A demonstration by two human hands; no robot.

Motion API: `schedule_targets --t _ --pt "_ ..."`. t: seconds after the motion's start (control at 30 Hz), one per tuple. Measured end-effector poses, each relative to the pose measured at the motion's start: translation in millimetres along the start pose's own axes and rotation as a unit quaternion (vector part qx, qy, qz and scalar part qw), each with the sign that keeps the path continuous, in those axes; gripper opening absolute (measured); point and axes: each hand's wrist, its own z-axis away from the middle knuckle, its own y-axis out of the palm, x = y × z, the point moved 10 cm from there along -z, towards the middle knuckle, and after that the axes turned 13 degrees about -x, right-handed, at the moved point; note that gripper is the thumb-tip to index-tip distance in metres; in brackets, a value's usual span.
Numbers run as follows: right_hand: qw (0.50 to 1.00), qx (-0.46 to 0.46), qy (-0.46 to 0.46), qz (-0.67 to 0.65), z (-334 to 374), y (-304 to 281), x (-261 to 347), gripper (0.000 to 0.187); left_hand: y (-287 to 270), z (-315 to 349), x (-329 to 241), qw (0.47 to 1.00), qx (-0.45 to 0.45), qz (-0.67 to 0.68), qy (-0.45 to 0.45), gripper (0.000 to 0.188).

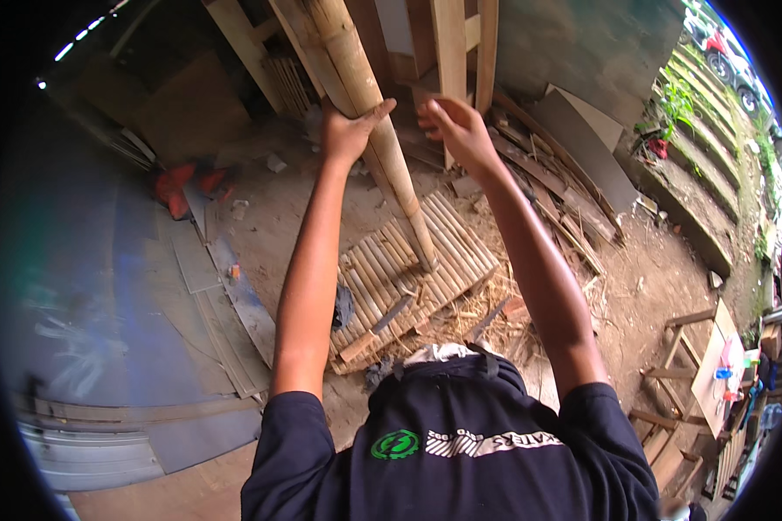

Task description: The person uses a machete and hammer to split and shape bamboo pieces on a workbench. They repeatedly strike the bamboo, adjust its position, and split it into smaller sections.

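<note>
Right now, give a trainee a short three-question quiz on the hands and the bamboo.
1. True or false: the left hand grips the upright bamboo pole.
2. The right hand is: A) clamped round the pole, B) open beside it, holding nothing, C) resting on the ground.
3. Fill in: the pole's lower end stands on a mat of split ______ slats.

Key: 1 true; 2 B; 3 bamboo.
</note>
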Motion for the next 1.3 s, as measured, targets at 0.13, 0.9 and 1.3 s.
schedule_targets --t 0.13,0.9,1.3 --pt "0.999 0.026 0.034 0.007 7 -21 -25 0.038 5 -5 4 0.998 -0.052 0.044 -0.003 0.078" --pt "0.897 0.084 0.397 0.175 220 -144 -344 0.041 -55 28 -16 0.979 -0.170 -0.057 -0.098 0.070" --pt "0.838 0.132 0.390 0.358 320 -198 -416 0.039 -125 35 8 0.954 -0.272 -0.129 -0.008 0.081"
